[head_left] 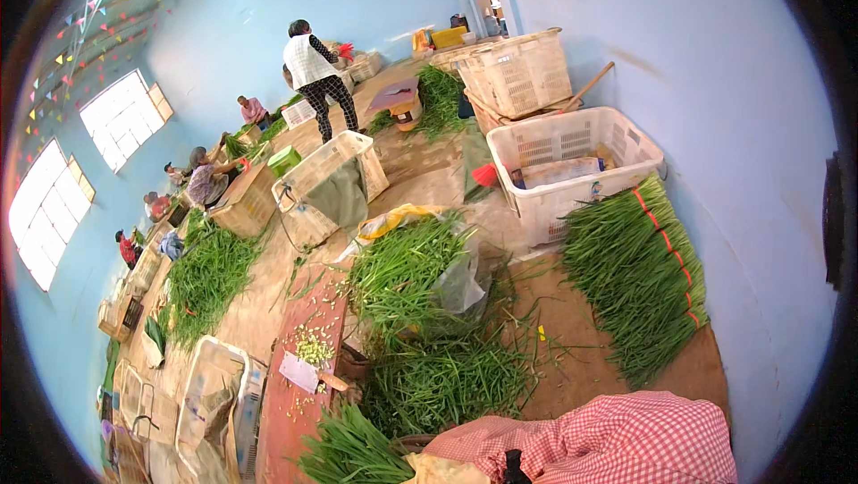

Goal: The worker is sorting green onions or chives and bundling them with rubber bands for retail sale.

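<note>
Neither of my hands shows plainly; a red-and-white checked garment (630, 434) fills the bottom edge. Beside it is a pale cloth or glove (446, 469), which I cannot tell apart. A bunch of long green leaves (355, 450), like garlic chives, lies against this pale piece, over the end of a reddish board (288, 417). On the board rests a cleaver (300, 371) with a wooden handle, beside chopped pale stem ends (314, 348). Loose green leaves (449, 377) are heaped right of the board, below an opened plastic bag of leaves (409, 269).
Red-banded bundles of leaves (630, 283) lie in a row along the blue wall (751, 216). Above them stands a white plastic crate (576, 182). More crates (328, 182) and leaf piles (211, 276) cover the floor. A person (315, 75) stands farther off; several others sit leftward.
</note>
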